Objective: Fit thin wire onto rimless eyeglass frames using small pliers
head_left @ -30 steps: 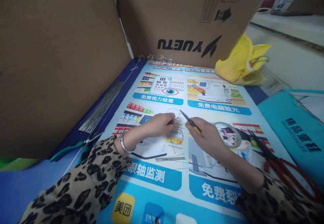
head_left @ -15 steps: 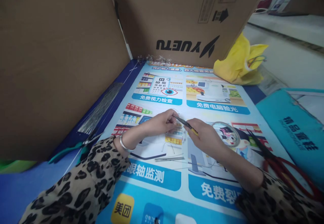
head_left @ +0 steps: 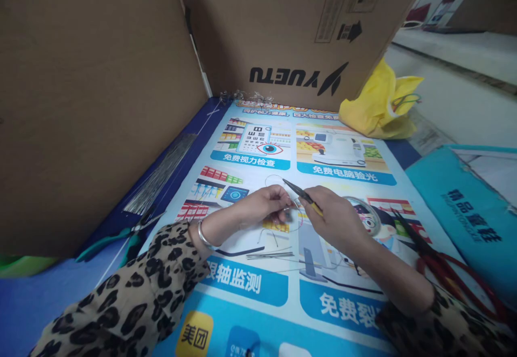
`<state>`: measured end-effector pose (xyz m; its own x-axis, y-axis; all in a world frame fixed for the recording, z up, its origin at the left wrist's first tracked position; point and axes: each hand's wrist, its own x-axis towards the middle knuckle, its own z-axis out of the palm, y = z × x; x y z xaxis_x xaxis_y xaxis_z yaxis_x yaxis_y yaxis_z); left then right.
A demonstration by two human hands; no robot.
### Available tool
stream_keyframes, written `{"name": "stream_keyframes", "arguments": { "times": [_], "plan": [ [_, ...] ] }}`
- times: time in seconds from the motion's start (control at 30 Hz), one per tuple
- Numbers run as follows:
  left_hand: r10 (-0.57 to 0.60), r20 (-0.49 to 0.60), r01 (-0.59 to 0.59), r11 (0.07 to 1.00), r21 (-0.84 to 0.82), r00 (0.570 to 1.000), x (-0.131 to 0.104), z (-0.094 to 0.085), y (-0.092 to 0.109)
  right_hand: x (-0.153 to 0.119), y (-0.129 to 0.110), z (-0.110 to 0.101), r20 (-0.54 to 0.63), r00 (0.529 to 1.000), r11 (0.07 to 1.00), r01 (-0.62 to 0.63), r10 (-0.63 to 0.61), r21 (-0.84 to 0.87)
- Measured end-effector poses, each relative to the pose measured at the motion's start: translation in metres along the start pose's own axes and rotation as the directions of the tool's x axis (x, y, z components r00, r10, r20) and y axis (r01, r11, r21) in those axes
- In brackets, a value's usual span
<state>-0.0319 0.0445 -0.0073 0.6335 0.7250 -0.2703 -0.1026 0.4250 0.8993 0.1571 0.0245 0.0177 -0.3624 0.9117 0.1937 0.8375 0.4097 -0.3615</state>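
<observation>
My left hand [head_left: 271, 204] pinches a thin wire bent into a loop [head_left: 302, 219] between thumb and fingertips. Part of the wire curves up above the knuckles. In my right hand [head_left: 333, 214] is a pair of needle-nose pliers [head_left: 297, 189] with dark jaws and yellow grips, the tip pointing up and left beside the left fingers. Whether the jaws touch the wire, I cannot tell. Several short straight wires [head_left: 270, 254] lie on the printed poster [head_left: 258, 319] below the hands. A round coil [head_left: 375, 217] lies partly behind my right hand.
Red-handled scissors [head_left: 456, 276] lie at right, near a teal shoe box [head_left: 456, 201]. A yellow bag [head_left: 369, 109] sits at the back right. Cardboard panels [head_left: 283, 28] stand behind and left. Teal-handled pliers [head_left: 105, 244] and a wire bundle [head_left: 161, 174] lie at left.
The pliers have moved slightly right and up, their tip now apart from the left fingertips. My left hand has shifted right and down, and more of the wire loop shows.
</observation>
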Motion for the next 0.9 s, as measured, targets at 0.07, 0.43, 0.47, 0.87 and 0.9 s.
{"name": "stream_keyframes", "arguments": {
  "times": [0.07,0.43,0.47,0.87,0.9],
  "plan": [
    [0.003,0.005,-0.004,1.0,0.01,1.0,-0.0003,0.0003,0.0,-0.0003,-0.0001,-0.0005,-0.004,1.0,1.0,-0.006,0.006,-0.016],
    [0.039,-0.037,-0.033,0.99,0.138,0.999,-0.0011,0.0049,0.0066,0.0036,0.001,-0.0078,0.067,0.997,0.992,-0.038,0.03,0.119],
    [0.038,-0.033,-0.033,0.989,0.146,0.999,-0.0013,0.0048,0.0068,0.0039,0.0008,-0.0081,0.068,0.997,0.99,-0.041,0.032,0.132],
    [-0.004,-0.061,0.02,0.963,0.267,0.998,-0.004,0.006,0.0093,0.0058,0.0008,-0.0058,0.121,0.992,0.998,-0.032,0.024,0.06],
    [-0.003,-0.059,0.019,0.961,0.276,0.998,-0.0039,0.0061,0.0094,0.0058,0.0,-0.006,0.122,0.992,0.998,-0.033,0.026,0.055]
  ]
}}
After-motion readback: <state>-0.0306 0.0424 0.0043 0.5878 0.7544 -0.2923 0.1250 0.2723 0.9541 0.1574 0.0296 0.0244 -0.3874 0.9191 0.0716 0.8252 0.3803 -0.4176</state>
